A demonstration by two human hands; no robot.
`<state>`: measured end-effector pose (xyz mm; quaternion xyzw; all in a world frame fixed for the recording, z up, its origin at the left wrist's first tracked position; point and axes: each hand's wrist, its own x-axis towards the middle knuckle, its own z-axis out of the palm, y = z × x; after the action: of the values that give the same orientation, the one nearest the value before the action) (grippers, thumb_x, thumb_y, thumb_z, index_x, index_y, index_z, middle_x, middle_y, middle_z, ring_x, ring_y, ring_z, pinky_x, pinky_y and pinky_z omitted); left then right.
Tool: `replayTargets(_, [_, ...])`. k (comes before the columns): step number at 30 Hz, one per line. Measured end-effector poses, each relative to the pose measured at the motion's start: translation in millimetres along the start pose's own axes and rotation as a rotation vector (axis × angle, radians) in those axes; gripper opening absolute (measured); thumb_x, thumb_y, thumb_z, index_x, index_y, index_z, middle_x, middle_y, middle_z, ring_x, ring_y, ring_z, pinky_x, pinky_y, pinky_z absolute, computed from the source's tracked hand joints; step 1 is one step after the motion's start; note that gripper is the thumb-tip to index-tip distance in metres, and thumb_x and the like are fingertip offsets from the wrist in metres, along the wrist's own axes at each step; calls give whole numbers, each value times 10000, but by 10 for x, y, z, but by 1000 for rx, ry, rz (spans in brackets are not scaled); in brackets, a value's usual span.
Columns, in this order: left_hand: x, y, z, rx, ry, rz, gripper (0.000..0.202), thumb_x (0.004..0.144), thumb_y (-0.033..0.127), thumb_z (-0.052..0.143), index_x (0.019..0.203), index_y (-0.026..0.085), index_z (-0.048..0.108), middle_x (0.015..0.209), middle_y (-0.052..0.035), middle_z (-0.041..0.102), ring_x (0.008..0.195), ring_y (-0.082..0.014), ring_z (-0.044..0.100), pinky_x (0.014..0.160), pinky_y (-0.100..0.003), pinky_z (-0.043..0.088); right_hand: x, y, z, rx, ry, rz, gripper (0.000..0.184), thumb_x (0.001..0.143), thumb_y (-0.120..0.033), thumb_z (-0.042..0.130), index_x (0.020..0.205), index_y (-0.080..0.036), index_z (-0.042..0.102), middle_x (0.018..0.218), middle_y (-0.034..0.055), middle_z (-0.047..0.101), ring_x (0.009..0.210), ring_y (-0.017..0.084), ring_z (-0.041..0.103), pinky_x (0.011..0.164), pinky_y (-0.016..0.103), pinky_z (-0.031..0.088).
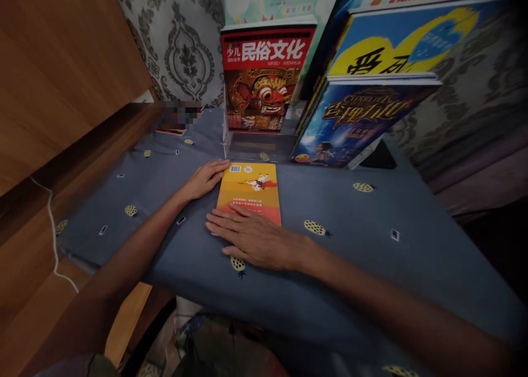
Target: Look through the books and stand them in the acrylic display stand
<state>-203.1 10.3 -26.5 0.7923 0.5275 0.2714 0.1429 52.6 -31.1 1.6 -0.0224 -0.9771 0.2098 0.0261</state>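
An orange and yellow book [251,191] lies flat on the blue tablecloth [342,280], with a barcode near its far left corner. My left hand [207,179] rests on the cloth at that corner, fingertips touching the book's edge and fingers stretched out. Across the near end of the book lies my right hand [258,238], flat with fingers extended to the left, hiding part of the cover. Neither hand grips anything.
Behind stands a clear rack [258,147] with a red-topped mask book [264,80]. Right of it leans a blue book [350,121] before a yellow and blue one [404,41]. A small stack [177,118] lies far left, partly pixelated. A white cable [53,234] hangs at left.
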Motion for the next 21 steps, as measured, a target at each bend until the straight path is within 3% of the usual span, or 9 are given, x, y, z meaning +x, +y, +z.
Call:
replayTargets(4, [-3, 9, 2, 4, 1, 7, 497, 1010, 404, 387, 1394, 151, 575, 1474, -135, 548, 1407, -251, 479, 1201, -493, 335, -132, -42, 4, 21, 4, -19, 670, 1018, -492, 459, 1588, -204, 258, 1640, 84, 294, 1536, 202, 198, 1277, 455, 115])
replayTargets(13, [-21, -13, -6, 33, -3, 12, 471, 1008, 408, 389, 1402, 223, 568, 1490, -83, 541, 1404, -243, 483, 1196, -519, 339, -381, 73, -93, 100, 56, 155, 820, 980, -665, 370, 1609, -177, 176, 1665, 107, 176, 1546, 276, 136, 1275, 491, 156])
replayTargets(21, [-28, 32, -28, 44, 9, 16, 462, 1000, 372, 397, 1387, 205, 586, 1475, -107, 554, 1387, -252, 503, 1188, -514, 352, -388, 315, -137, 23, 130, 239, 860, 977, -702, 281, 1585, -95, 250, 1645, 160, 237, 1537, 294, 184, 1268, 512, 170])
